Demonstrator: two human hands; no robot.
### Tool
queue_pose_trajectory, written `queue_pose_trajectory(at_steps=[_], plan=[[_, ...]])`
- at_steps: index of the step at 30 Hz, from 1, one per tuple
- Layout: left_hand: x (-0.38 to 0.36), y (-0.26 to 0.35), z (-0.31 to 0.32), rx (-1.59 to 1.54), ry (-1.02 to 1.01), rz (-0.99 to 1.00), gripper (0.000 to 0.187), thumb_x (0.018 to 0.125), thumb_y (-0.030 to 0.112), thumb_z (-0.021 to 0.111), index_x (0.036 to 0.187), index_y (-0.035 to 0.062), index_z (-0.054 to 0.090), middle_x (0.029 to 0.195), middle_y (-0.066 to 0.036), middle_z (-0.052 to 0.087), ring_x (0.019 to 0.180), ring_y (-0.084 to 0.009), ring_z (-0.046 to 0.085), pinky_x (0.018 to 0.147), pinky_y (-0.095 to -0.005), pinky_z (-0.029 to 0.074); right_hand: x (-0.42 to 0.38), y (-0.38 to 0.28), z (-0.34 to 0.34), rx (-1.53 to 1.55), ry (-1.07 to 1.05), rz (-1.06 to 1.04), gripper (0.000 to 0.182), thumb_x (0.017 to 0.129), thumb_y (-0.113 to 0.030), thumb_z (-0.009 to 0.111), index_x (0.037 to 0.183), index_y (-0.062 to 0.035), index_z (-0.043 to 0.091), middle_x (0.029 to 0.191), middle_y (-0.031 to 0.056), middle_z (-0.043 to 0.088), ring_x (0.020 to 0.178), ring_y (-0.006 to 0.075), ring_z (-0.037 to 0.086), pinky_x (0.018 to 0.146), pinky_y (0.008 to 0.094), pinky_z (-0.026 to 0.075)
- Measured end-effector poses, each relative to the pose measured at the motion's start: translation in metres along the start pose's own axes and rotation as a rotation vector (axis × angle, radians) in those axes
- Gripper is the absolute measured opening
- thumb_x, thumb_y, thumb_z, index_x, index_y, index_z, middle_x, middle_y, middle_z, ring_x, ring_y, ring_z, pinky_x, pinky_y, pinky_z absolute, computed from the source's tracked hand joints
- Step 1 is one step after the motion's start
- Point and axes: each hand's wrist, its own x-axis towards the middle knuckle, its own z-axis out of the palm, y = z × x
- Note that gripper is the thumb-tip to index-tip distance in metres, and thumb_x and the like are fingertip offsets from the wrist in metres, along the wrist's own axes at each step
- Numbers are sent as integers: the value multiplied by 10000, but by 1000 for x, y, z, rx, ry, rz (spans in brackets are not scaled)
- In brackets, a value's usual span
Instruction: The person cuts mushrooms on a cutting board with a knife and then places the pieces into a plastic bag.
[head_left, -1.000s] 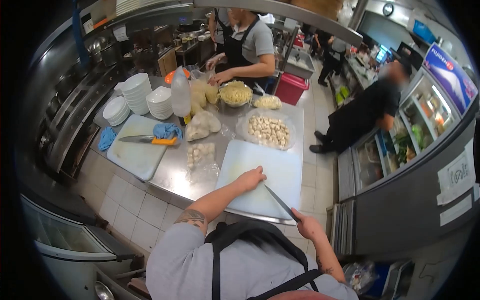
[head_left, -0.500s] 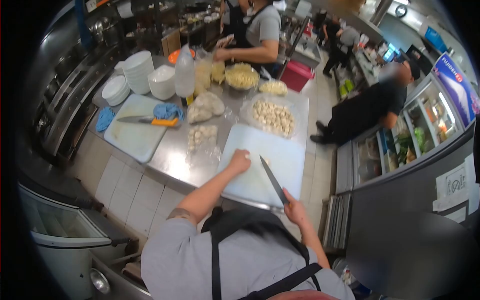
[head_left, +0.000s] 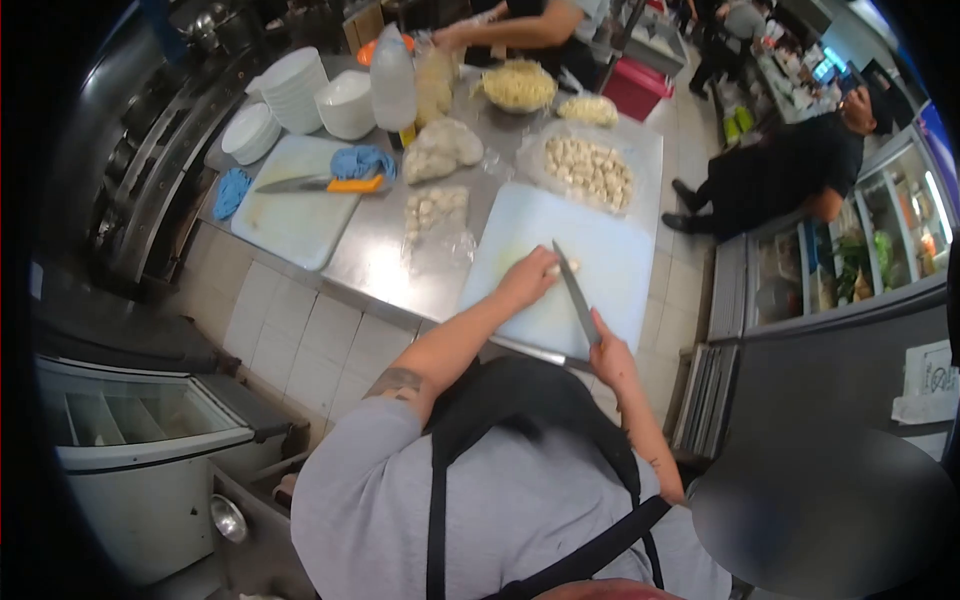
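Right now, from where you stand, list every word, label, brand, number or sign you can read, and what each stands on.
No words or numbers can be read.
Wall notice: a round symbol shows; the print is too small and blurred.
Fridge header panel: cut off by the frame's edge, no legible letters.
Lit screen: too small and blurred.
Knife in the right hand: no lettering that I can make out.

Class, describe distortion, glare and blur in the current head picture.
Head view: fisheye curvature with dark corners; head view: bright glare on the steel table; head view: a heavily blurred dark oval at lower right; head view: the held knife has a readable outline.
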Motion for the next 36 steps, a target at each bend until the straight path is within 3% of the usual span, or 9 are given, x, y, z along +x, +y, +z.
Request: queue_pose_trajectory(at_steps=[6, 12, 19, 21, 22, 24, 25, 28, 36], plan=[[-5, -18, 4, 19, 4, 78, 136, 962, 131, 680, 1076, 57, 670, 1101, -123, 633, 892, -327, 678, 797, -418, 557, -3, -23, -6, -175, -68, 50, 802, 918, -94, 533, 1657, -272, 278, 911, 292, 718, 835, 486, 689, 799, 575, 546], [-8, -13, 2, 146, 1, 140, 166, 955, 86, 615, 1121, 92, 623, 1087, -144, 587, 904, -401, 654, 786, -499, 551, -24, -61, -28, -261, -96, 100, 800, 937, -87, 520, 1664, -301, 263, 834, 238, 715, 771, 432, 701, 755, 559, 554], [-12, -17, 8, 157, 37, 170, 93, 984, 100, 599, 1072, 73, 609, 1053, -162, 596, 877, -418, 637, 759, -499, 531, -37, -60, -41, -300, -184, 75, 828, 934, -90, 521, 1677, -293, 218, 839, 233, 718, 774, 432, 697, 743, 551, 559], [-9, -26, 11, 212, 56, 207, 80, 991, 110, 585, 1059, 73, 607, 1050, -183, 591, 885, -435, 621, 749, -512, 519, -35, -45, -34, -306, -230, 93, 840, 931, -103, 524, 1679, -302, 199, 896, 251, 727, 812, 439, 706, 766, 551, 565], [-13, -22, 11, 142, -37, 51, 76, 993, 117, 573, 1036, 63, 606, 1038, -204, 590, 926, -447, 607, 774, -530, 500, -31, -42, -31, -297, -289, 145, 862, 924, -119, 535, 1681, -326, 179, 968, 281, 727, 864, 451, 713, 803, 552, 570], [-9, -58, 35, 164, 61, 176, 118, 979, 114, 586, 1075, 51, 610, 1025, -215, 595, 990, -431, 613, 870, -533, 499, -26, -27, -23, -312, -279, 87, 881, 940, -97, 504, 1685, -374, 124, 1031, 346, 711, 952, 497, 707, 890, 573, 541], [-8, -38, 19, 137, 111, 284, 101, 982, 98, 571, 1052, 30, 598, 1016, -233, 588, 951, -441, 621, 856, -524, 518, -26, -54, -43, -322, -347, 161, 877, 930, -96, 512, 1685, -355, 147, 1035, 341, 714, 965, 490, 709, 900, 574, 539], [-12, -11, 2, 97, 39, 194, 184, 957, 91, 608, 1133, 38, 608, 1095, -201, 562, 946, -414, 645, 816, -500, 547, -33, -56, -49, -368, -286, 112, 840, 925, -112, 532, 1676, -320, 218, 970, 317, 723, 895, 480, 711, 837, 564, 556], [-11, -11, -7, 127, -142, 238, 274, 951, 75, 603, 1206, 121, 692, 1135, -160, 543, 969, -378, 655, 844, -478, 547, -37, -50, -40, -451, -260, 84, 805, 955, -128, 515, 1665, -378, 229, 956, 260, 740, 864, 423, 736, 786, 542, 580]])
